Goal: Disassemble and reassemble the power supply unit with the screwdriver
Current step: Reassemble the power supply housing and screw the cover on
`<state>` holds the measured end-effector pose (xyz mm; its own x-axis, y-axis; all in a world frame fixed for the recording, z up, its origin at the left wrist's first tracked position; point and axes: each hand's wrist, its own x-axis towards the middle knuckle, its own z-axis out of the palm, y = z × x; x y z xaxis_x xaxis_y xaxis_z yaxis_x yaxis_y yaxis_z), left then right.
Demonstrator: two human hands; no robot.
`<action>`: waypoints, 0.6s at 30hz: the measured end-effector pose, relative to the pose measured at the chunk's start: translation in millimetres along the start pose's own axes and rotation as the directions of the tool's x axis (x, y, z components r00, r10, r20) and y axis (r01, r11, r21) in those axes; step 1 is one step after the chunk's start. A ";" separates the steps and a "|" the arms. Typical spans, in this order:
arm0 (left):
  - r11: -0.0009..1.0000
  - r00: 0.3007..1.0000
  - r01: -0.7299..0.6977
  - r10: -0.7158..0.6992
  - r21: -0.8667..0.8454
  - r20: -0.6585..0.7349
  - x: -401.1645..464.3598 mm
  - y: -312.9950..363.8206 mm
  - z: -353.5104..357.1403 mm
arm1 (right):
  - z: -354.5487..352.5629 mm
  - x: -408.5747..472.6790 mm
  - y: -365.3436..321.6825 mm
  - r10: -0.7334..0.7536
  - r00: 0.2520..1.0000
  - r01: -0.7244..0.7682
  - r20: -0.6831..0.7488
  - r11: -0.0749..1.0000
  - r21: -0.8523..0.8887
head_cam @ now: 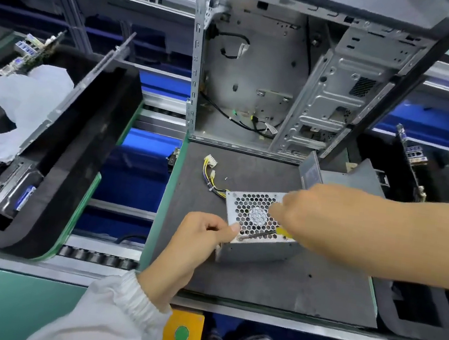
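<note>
The power supply unit [257,225] sits on the grey mat [259,283], grille up. The left hand [203,232] pinches its seven-o'clock corner; the right hand [305,217] grasps the screwdriver [259,235] (shaft slanting toward that corner), nearer.

We see a silver power supply unit [256,225] with a honeycomb-perforated face, yellow and black wires [212,181] with white plugs, a dark grey mat [259,283] edged green, a white sleeve [110,311], a yellow box [181,334] bearing a green button, and blue bins [133,178].
</note>
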<state>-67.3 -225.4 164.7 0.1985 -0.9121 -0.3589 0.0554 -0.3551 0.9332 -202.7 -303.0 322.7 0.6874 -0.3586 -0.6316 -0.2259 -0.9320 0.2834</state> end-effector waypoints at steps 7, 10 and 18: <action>0.987 0.995 0.075 -0.084 -0.145 -0.055 0.5 -3.9 6.3 | -19.6 9.3 -26.6 -0.125 0.987 0.117 -0.101 0.990 -0.074; 0.975 0.993 0.100 -0.110 -0.199 -0.043 0.4 -6.6 8.7 | -10.7 18.6 7.3 0.202 0.963 -0.265 0.177 0.825 0.499; 0.993 0.994 0.053 -0.062 0.106 0.092 16.1 0.6 -21.5 | 49.1 3.7 47.1 -0.216 0.844 -0.532 0.491 -0.451 0.717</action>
<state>-43.0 -235.9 159.9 0.1042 -0.9030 -0.4168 -0.0386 -0.4224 0.9056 -244.7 -350.8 298.2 0.2902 -0.1274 -0.9484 -0.7583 0.5740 -0.3091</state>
